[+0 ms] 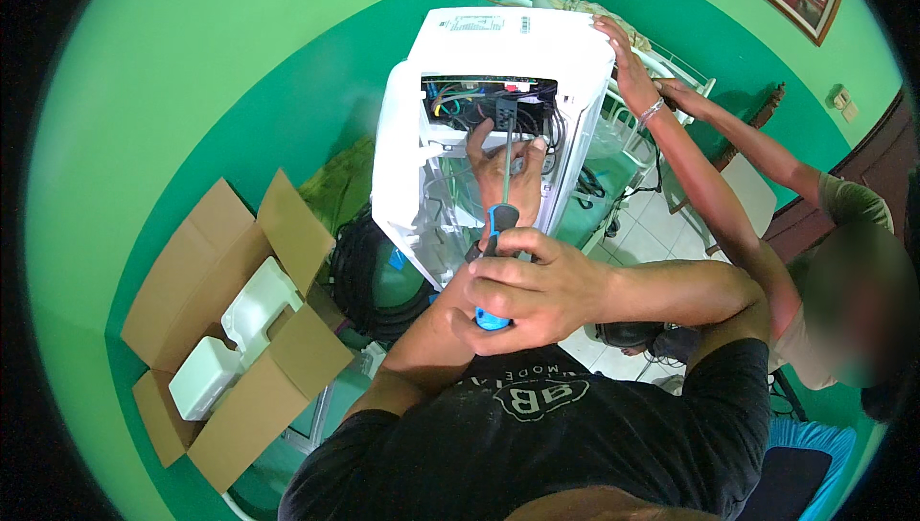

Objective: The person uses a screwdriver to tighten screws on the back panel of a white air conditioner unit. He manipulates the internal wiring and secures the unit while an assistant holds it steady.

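A blue-and-black screwdriver [501, 219] is gripped in my right hand [541, 286], fingers wrapped round its handle. Its long shaft points up into the opening of a white appliance housing [508, 42], and the tip meets a dark grey piece [506, 115] among the wires. My left hand [506, 171] reaches into the housing below that opening, under the shaft, fingers apart against the inner edge. Bundled coloured wires [460, 102] and black cables fill the opening. The end of the left fingers is partly hidden.
A co-worker's hand [628, 66] rests on the housing's upper right corner. An open cardboard box [206, 267] with white foam pieces [261, 305] stands at the left. Coiled black hose [359, 281] lies beside it. A white metal frame [637, 142] stands behind the housing at right.
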A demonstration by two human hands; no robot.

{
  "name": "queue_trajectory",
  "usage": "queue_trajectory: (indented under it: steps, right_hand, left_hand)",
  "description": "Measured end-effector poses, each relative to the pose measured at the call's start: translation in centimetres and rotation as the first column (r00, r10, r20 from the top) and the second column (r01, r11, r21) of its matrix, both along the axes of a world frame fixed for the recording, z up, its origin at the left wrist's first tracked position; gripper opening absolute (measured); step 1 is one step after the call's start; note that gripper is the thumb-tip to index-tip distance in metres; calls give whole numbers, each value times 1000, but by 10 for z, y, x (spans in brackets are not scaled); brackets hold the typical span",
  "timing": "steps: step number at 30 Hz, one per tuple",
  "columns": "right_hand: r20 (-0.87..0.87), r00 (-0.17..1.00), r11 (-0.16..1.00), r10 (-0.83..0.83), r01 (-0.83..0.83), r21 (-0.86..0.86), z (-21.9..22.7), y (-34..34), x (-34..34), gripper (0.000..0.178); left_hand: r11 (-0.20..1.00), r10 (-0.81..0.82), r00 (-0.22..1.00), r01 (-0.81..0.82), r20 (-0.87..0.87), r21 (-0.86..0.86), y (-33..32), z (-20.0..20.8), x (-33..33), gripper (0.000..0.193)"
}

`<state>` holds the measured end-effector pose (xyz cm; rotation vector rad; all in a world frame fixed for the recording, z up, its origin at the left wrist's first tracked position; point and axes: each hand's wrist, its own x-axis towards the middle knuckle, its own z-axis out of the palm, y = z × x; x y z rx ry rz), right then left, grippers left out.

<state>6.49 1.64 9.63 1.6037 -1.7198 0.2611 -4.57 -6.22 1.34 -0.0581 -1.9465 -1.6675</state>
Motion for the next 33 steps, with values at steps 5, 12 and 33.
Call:
queue_trajectory:
  steps: [5,12,33]
  right_hand:
    - [1,1000,975,-4,4,220,13,-4,0,39]
    - [-58,998,961,-28,43,272,13,1,1,41]
    - [-194,975,994,-104,107,6,1,1,-5,38]
  left_hand:
    - [999,19,999,-20,35,27,3,-1,0,24]
    - [985,88,995,-93,-41,-147,-1,-18,-13,25]
    - [999,13,1000,-13,-15,32,4,-19,-18,18]
